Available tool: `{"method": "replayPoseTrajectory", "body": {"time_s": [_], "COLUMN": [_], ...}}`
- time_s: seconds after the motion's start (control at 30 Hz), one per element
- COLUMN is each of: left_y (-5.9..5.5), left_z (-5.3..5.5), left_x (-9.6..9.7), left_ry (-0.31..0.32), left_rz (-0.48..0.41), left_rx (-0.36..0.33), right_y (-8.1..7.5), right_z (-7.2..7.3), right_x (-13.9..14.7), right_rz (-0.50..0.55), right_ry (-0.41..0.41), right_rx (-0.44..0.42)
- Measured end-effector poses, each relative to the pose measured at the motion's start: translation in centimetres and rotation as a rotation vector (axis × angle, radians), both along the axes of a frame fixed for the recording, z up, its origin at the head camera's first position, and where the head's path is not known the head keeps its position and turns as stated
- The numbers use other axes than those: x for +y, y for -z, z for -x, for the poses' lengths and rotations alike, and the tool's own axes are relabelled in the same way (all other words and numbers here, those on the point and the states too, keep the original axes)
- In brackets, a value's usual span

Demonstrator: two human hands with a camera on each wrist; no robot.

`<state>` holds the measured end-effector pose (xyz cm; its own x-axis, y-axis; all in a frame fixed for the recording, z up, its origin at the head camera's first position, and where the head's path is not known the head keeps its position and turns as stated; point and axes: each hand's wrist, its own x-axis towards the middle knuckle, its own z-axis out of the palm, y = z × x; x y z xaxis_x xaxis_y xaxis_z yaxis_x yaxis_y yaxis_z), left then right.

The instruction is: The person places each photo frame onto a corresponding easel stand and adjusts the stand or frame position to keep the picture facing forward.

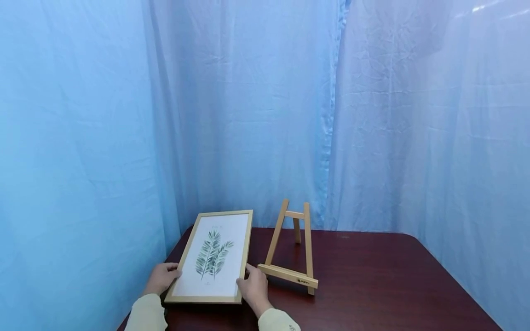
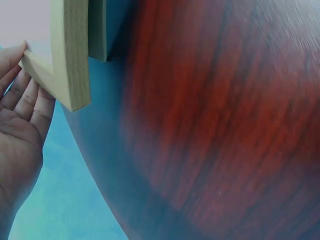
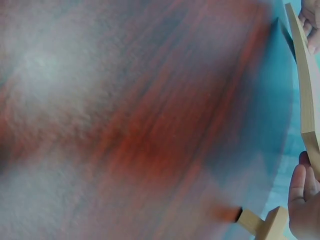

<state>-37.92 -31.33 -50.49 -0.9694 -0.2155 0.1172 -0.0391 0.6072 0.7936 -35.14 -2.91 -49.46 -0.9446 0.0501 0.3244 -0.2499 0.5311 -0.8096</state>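
A picture frame (image 1: 244, 257) in light wood, showing a print of green fern-like leaves (image 1: 213, 255), leans back at the left of the table. My left hand (image 1: 161, 277) grips its left side near the lower corner, thumb on the front; in the left wrist view the fingers (image 2: 30, 100) lie behind the wooden edge. On the opposite side my right hand (image 1: 254, 286) holds the right edge, also with the thumb in front. A small wooden easel (image 1: 309, 243) stands upright just right of that hand, its ledge (image 1: 287, 276) facing me.
The dark red-brown table (image 1: 372, 276) has a rounded far corner and extends to the right of the easel. Light blue curtains (image 1: 256, 115) hang behind it and along both sides. One easel foot (image 3: 250, 221) shows low in the right wrist view.
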Motion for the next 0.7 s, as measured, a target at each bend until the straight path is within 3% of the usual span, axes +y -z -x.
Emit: {"method": "replayPoseTrajectory", "body": {"time_s": [0.13, 0.33, 0.47, 0.7], "left_y": [-0.4, -0.7, -1.3, -2.9], "left_z": [0.1, 0.8, 1.0, 1.7], "left_x": [0.6, 1.2, 1.7, 2.3], "left_ry": [0.006, 0.026, 0.02, 0.025], "left_rz": [-0.034, -0.064, -0.1, -0.159], "left_rx": [0.023, 0.001, -0.004, 0.053], "right_y": [-0.7, -1.7, -2.4, -3.5], "right_z": [0.3, 0.5, 0.6, 1.3], "right_x": [0.5, 1.5, 2.0, 2.7], "right_rz": [0.055, 0.136, 0.177, 0.196], "right_ry": [-0.004, -0.047, -0.05, -0.044], "right_rx": [0.002, -0.003, 0.004, 0.025]}}
